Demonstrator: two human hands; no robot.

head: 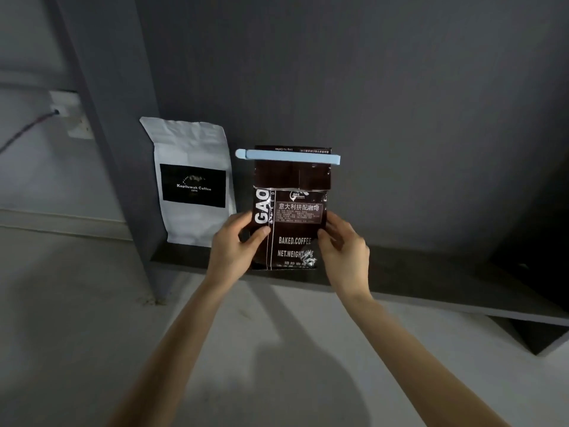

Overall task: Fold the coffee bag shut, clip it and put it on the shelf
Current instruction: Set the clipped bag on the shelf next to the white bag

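Two hands, the left hand (pixel 234 241) and right hand (pixel 341 245), clasp the dark coffee bag (pixel 291 217) by its lower sides, standing it at the front edge of the shelf (pixel 431 282). Its foil looks soft and crinkly, best held low. A blue clip (pixel 288 157) pins the fold. Print reads "BAKED.COFFEE"; the neighbouring white bag (pixel 191 180) says "Kopiluwak Coffee".

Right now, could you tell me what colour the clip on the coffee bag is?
Light blue clip, clearest in the head view.
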